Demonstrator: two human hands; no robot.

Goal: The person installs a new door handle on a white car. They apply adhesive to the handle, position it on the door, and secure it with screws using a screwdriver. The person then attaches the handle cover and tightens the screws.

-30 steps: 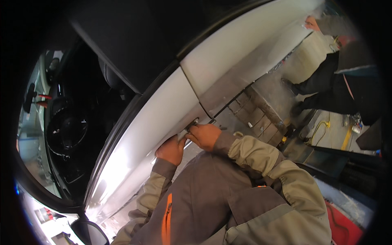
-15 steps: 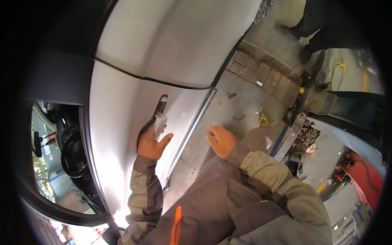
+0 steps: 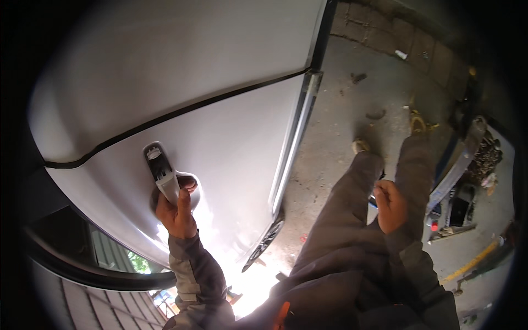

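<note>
The car door's handle [image 3: 168, 186] sits a little below nine o'clock from the middle of the view, with the left hand [image 3: 177, 217] closed around its near end, thumb on the outside and fingertips tucked behind in the hollow, and an uncovered dark slot [image 3: 158, 163] at its eleven o'clock. The right hand [image 3: 389, 208], at three o'clock from the left, has its fingers curled in, though I cannot tell whether they pinch anything. The step in hand looks like working the handle at that slot, and any further move seems to call for a steady grip in line with it
</note>
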